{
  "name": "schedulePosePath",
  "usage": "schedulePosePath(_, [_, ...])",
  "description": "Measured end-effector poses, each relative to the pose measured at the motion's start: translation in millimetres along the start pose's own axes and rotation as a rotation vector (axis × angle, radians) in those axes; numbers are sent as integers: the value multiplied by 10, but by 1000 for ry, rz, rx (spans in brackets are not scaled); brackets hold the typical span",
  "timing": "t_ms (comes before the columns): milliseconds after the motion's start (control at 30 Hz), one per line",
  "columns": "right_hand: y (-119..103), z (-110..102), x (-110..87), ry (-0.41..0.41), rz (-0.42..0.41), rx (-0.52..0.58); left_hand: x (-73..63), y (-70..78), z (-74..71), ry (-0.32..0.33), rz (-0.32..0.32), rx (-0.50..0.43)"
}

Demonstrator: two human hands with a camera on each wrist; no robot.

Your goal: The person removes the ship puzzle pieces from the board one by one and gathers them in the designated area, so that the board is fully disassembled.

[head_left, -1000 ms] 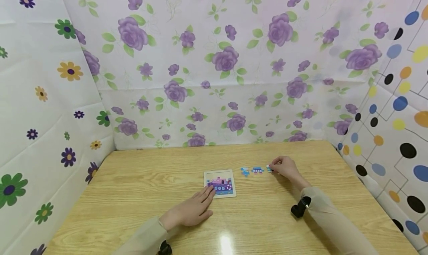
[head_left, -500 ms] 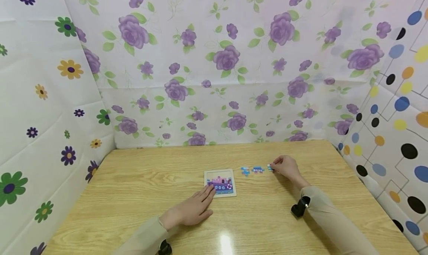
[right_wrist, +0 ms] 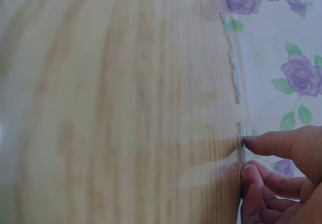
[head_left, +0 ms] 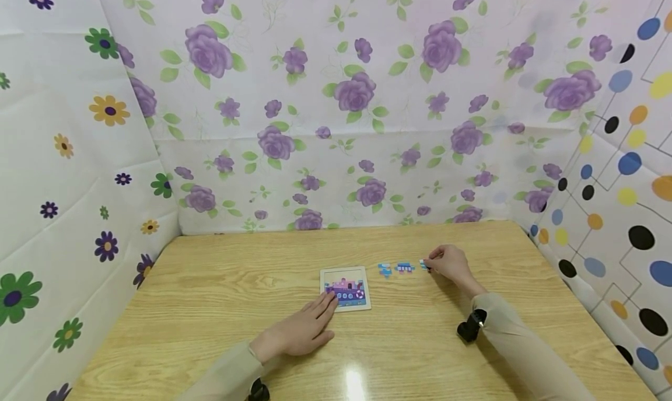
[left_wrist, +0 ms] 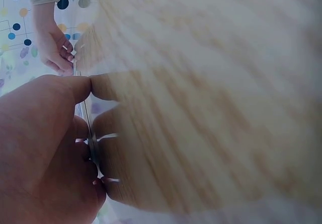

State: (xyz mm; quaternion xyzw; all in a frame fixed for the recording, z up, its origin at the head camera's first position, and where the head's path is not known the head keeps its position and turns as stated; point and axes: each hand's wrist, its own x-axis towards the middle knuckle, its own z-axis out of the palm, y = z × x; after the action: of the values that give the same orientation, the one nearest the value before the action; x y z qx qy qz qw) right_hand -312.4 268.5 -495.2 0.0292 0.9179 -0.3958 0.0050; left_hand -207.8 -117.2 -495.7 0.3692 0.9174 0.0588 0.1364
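Observation:
My left hand [head_left: 303, 329] lies flat with straight fingers, the fingertips resting on the lower left corner of a white-framed jigsaw puzzle [head_left: 345, 303]. The puzzle shows a pink and purple ship; its upper part is bare board. Farther right, my right hand [head_left: 450, 263] pinches a small blue and white puzzle piece [head_left: 423, 264] between thumb and fingers, down at the table. In the right wrist view, the thumb and fingertips meet at the edge of this thin puzzle piece [right_wrist: 241, 133]. The fingers hide part of it.
Left of the held piece lie two more loose puzzle pieces, a blue and purple piece [head_left: 405, 267] and a light blue piece [head_left: 385, 269]. The wooden table [head_left: 236, 272] ends at a flowered cloth [head_left: 315, 97] behind and patterned cloths at both sides.

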Motion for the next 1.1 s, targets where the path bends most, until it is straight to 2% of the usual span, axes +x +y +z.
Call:
schedulePosePath(400, [9,18,9,42,-55,-21,-4,16,-34,-3,-1,-21])
schedulePosePath(700, [-13,67,27,117,-91,-56,-9,28,-83,17,18,-28])
schedulePosePath(1100, [-209,175,-35,78,-183,-7,7,78,-116,42,-5,5])
